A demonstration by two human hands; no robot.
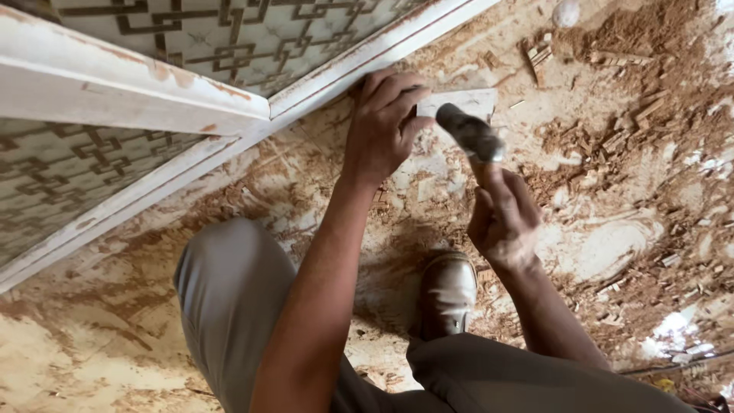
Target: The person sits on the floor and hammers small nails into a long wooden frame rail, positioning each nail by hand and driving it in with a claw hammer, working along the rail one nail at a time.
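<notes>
Fingers of the left hand (382,126) are closed on a small white wood piece (466,102) against the frame (344,76) on the floor; the hammer (472,138) gripped by the right hand (503,222) could strike them if swung off-line.

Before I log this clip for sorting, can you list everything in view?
white framed panel: one, with brown fretwork, upper left, tilted
small pale wood piece: one, pinched by left hand against the frame's edge
hammer: one, dark metal head, raised in right hand
wood scraps: many, brown, upper right
sawdust floor: tan, all around
shoe: one, brown, centre bottom
trousers: grey, bottom
left hand: on the wood piece
right hand: gripping the hammer handle
</notes>
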